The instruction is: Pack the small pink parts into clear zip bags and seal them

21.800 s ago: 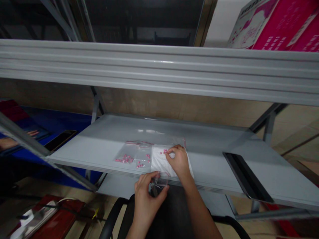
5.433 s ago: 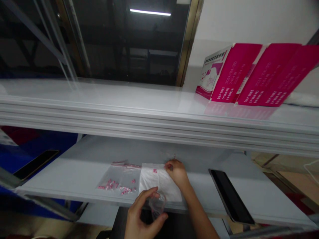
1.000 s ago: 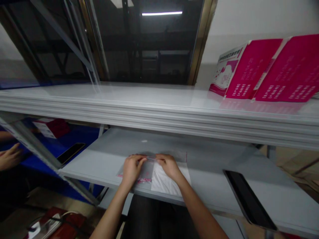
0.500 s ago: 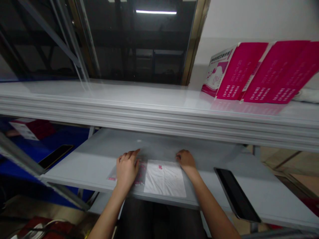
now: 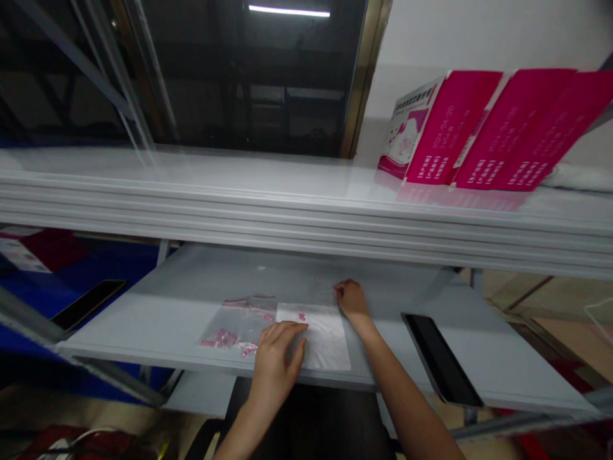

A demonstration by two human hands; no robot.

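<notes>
My left hand (image 5: 280, 351) is open, its fingers stretched over the left side of a white sheet (image 5: 328, 342) with a small pink mark near its top. My right hand (image 5: 352, 299) is closed in a pinch just above the sheet's upper right corner. A faint piece of clear plastic film (image 5: 322, 289) reaches left from those fingertips; its outline is hard to make out. To the left of the sheet lies a clear zip bag (image 5: 234, 313) holding several small pink pieces, partly hidden by my left hand.
A dark tablet (image 5: 440, 358) lies right of my right arm. Above the grey work surface (image 5: 167, 306) runs a white shelf (image 5: 215, 179), with several pink boxes (image 5: 454, 128) at its right. On blue cloth at the left lies a phone (image 5: 89, 305), near more boxes (image 5: 45, 249).
My left hand has moved right and toward me, off the zip bag and onto the white sheet. The pinched right hand has stayed at the sheet's upper right. The camera view has shifted slightly.
</notes>
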